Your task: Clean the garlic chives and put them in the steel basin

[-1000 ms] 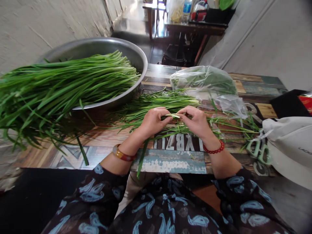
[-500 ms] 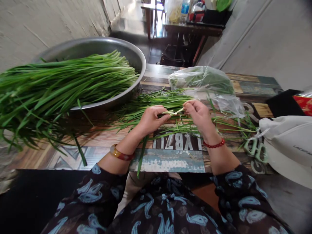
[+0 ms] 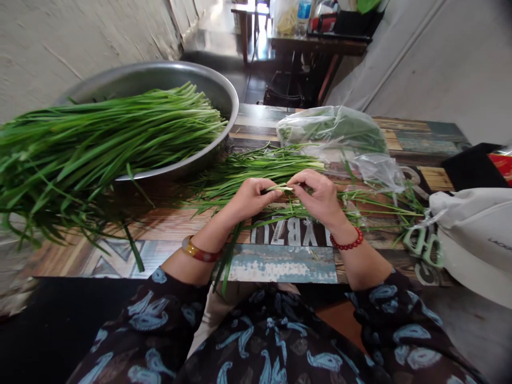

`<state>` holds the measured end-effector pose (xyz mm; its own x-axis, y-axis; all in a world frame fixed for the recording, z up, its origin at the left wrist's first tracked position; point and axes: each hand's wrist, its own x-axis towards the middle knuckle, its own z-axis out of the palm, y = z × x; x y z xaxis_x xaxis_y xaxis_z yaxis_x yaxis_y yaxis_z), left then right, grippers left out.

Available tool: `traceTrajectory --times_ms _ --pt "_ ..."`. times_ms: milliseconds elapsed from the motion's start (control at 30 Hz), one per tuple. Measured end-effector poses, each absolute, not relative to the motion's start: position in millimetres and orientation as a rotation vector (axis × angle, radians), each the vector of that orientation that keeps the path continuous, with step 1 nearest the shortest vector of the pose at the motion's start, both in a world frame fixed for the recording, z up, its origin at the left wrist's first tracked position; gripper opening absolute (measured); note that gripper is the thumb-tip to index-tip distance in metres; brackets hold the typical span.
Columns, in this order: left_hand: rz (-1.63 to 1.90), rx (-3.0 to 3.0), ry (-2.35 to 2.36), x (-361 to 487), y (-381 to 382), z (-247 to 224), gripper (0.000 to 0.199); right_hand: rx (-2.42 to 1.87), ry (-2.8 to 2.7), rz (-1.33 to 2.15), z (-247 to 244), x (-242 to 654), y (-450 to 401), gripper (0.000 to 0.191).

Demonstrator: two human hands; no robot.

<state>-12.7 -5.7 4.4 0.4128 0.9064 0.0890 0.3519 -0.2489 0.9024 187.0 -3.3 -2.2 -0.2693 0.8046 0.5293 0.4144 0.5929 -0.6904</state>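
Between thumb and fingers my left hand [image 3: 256, 194] pinches a few garlic chives [image 3: 281, 187], their pale stem ends sticking out to the right. Their green leaves hang below that hand over the table's front edge. My right hand [image 3: 316, 194] is closed at the tips of those stems, thumb against forefinger; whether it grips a stem or a bit of peel is too small to tell. Behind both hands lies a loose pile of chives [image 3: 264, 165], stem ends to the right. Thin scraps [image 3: 376, 208] are strewn right of my right hand.
A large metal basin [image 3: 230, 120] heaped with chives stands at the left, leaves drooping over its rim. Behind the pile lies a clear plastic bag [image 3: 336, 128] of greens. Pale green scissors [image 3: 424, 245] and a white cap [image 3: 476, 240] are at the right. Another table [image 3: 324, 45] stands beyond.
My right hand has moved slightly left and down, closer to my left hand, onto the stem ends. My left hand still holds the chives almost in place.
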Motion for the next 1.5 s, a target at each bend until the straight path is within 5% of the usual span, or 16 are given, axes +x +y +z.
traceTrajectory --times_ms 267,433,833,1500 --pt "0.898 1.951 1.168 -10.0 -5.1 4.9 0.023 -1.105 -1.422 1.008 -20.2 175.2 -2.3 0.016" --pt "0.945 2.076 1.242 -13.0 -3.3 3.3 0.030 -1.096 -1.159 0.963 -20.4 198.1 11.9 0.028" --pt "0.891 1.888 1.164 -13.3 -4.2 4.2 0.028 -0.948 -2.003 0.394 -4.6 191.3 -0.8 0.010" --pt "0.783 1.584 1.044 -14.1 -6.0 5.9 0.035 -1.211 -1.696 1.023 -11.0 199.0 0.3 0.028"
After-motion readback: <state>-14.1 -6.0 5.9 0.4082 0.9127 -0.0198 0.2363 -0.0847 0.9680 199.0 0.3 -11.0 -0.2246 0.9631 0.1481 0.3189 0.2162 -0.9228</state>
